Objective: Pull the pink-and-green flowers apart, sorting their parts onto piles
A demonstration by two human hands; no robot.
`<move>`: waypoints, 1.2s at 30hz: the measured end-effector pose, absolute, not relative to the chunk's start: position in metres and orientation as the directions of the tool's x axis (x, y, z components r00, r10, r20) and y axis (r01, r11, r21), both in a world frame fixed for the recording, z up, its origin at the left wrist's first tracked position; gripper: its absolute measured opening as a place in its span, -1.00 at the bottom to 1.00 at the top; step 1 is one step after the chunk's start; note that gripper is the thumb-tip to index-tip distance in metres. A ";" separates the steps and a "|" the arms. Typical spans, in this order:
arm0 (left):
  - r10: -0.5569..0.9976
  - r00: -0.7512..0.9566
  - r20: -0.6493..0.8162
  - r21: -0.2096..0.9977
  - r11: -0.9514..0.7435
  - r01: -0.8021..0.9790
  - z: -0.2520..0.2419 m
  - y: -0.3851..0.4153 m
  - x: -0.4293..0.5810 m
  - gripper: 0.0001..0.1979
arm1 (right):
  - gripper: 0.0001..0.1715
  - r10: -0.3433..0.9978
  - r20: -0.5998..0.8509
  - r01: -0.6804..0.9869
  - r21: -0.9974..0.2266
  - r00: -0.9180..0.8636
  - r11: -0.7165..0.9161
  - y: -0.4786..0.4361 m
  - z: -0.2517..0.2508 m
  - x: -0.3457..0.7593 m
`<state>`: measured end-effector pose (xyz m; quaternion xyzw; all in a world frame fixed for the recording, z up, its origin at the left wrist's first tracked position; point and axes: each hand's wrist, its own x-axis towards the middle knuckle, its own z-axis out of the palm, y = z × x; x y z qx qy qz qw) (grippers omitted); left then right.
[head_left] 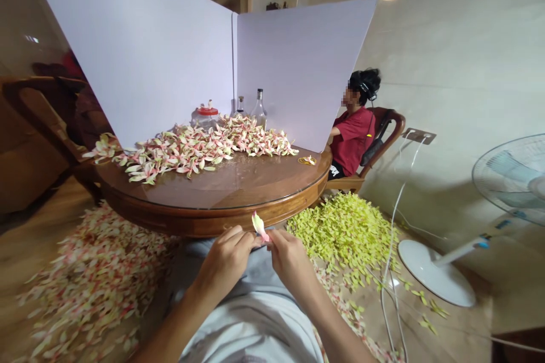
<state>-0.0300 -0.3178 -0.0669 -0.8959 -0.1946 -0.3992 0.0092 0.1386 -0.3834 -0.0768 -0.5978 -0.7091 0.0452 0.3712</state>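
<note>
A pink-and-cream flower petal stood upright at lower centre of the frame, its base pinched between the closed fingers of the left hand and the right hand. Just beyond lay the round, glass-topped wooden counter, bearing a wide heap of pink-and-cream petals, a red-lidded glass jar and a glass bottle. Pink-tinged petals and yellow-green petals covered the floor to either side.
</note>
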 end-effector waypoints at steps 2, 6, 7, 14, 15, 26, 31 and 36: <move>0.379 0.616 0.690 0.156 -0.910 0.385 -0.065 -0.316 -0.031 -0.78 | -0.72 0.898 0.440 0.796 -0.542 -0.003 0.268 -0.384 -0.072 0.142; 0.466 0.664 0.584 0.224 -0.879 0.420 -0.055 -0.308 -0.036 -0.87 | -0.56 0.933 0.351 0.610 -0.723 -0.081 0.325 -0.386 -0.061 0.157; 0.477 0.673 0.565 0.240 -0.876 0.419 -0.051 -0.306 -0.037 -0.88 | -0.44 0.937 0.338 0.514 -0.791 -0.084 0.332 -0.387 -0.060 0.162; 0.369 0.760 0.535 0.412 -0.899 0.147 -0.037 -0.303 -0.033 -0.82 | -0.15 0.964 0.268 -0.089 -0.960 0.003 0.267 -0.383 -0.069 0.171; 0.363 0.760 0.539 0.429 -0.895 0.123 -0.038 -0.303 -0.032 -0.81 | -0.16 0.958 0.288 -0.111 -0.952 -0.003 0.286 -0.383 -0.069 0.169; 0.300 0.839 0.454 0.383 -0.916 0.120 -0.027 -0.299 -0.043 -0.76 | -0.66 0.820 0.440 0.713 -0.434 -0.366 0.551 -0.398 -0.024 0.169; 0.263 0.849 0.458 0.280 -0.949 0.143 -0.020 -0.299 -0.045 -0.76 | -0.83 0.838 0.423 0.734 -0.435 -0.344 0.522 -0.403 -0.024 0.163; 0.238 0.855 0.461 0.239 -0.961 0.138 -0.015 -0.304 -0.045 -0.78 | -0.84 0.809 0.476 0.817 -0.271 -0.345 0.509 -0.408 -0.035 0.164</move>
